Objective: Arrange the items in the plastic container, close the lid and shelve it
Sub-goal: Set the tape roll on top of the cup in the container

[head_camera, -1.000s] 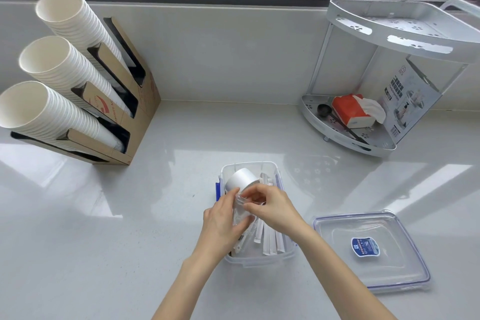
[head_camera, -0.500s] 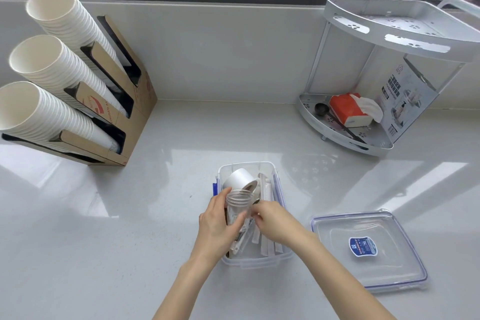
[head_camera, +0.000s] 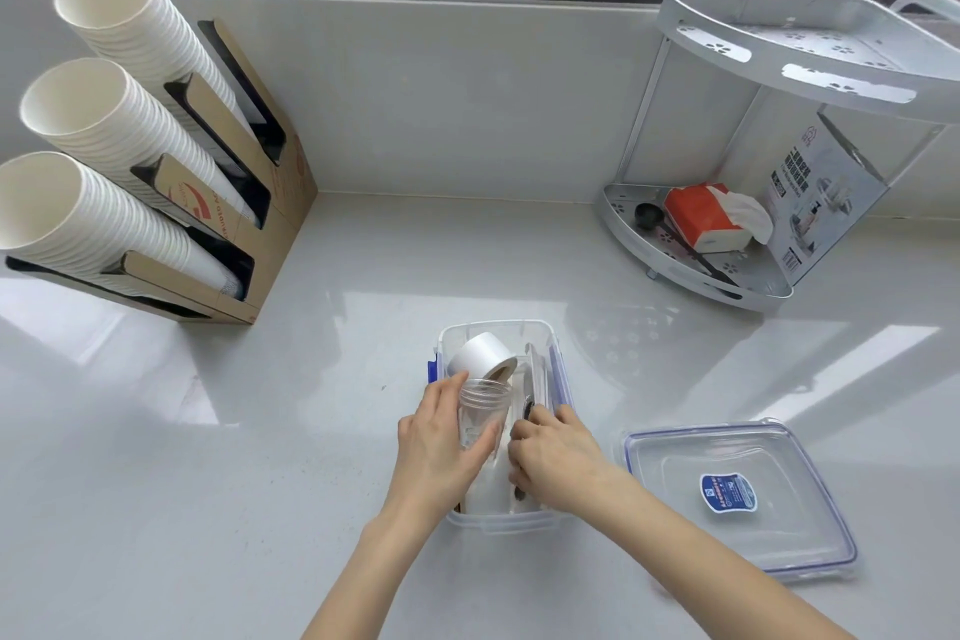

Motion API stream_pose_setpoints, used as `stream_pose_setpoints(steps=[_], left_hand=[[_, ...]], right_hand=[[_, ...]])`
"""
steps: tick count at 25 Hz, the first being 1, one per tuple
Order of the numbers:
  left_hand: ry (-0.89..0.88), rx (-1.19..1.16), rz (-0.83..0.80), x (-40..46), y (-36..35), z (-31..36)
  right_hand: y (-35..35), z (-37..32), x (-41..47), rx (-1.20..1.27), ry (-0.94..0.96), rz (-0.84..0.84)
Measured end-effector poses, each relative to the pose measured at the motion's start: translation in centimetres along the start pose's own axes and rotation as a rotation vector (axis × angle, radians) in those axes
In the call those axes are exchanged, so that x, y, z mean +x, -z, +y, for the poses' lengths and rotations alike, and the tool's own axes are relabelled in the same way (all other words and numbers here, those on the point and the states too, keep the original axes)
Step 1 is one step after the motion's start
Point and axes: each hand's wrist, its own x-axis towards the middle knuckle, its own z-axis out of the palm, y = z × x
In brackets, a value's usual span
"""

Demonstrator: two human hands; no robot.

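Note:
A clear plastic container (head_camera: 496, 330) with blue side latches stands on the grey counter in front of me. A white tape roll (head_camera: 480, 354) lies at its far end. My left hand (head_camera: 439, 447) grips a small clear jar (head_camera: 480, 411) inside the container, tilted with its mouth toward the roll. My right hand (head_camera: 558, 457) reaches into the container's right side, fingers curled on long white wrapped packets (head_camera: 535, 374); whether it grips them is unclear. The clear lid (head_camera: 737, 494) with a blue label lies flat to the right.
A white two-tier corner shelf (head_camera: 769, 286) stands at the back right, holding a red tissue pack (head_camera: 701, 216), a black scoop and a printed box. A cardboard dispenser (head_camera: 260, 203) with three stacks of paper cups stands at the back left.
The jar has been lowered from beside the tape roll into the container under my left hand. My right hand has let go of it and moved down onto the packets.

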Motion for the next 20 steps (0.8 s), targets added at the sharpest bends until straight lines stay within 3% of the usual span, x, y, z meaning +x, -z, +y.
stream_pose_setpoints(steps=[1,7,14,17,20], left_hand=[[-0.024,0.052,0.011,0.0,-0.2,0.0],[-0.198,0.421,0.110,-0.3,-1.4,-0.9],[-0.219,0.514,0.149,-0.3,-2.0,-1.1],[-0.208,0.523,0.157,-0.3,-2.2,-1.4],[-0.219,0.513,0.122,-0.3,-2.2,-1.6]], right_hand=[[0.1,0.0,-0.4,-0.018,-0.039,-0.062],[-1.9,0.2,0.0,-0.057,-0.105,0.116],[-2.3,-0.1,0.1,0.068,-0.153,0.256],[-1.6,-0.2,-0.4,0.219,-0.201,0.370],[-1.2,0.0,-0.4,0.405,-0.197,0.352]])
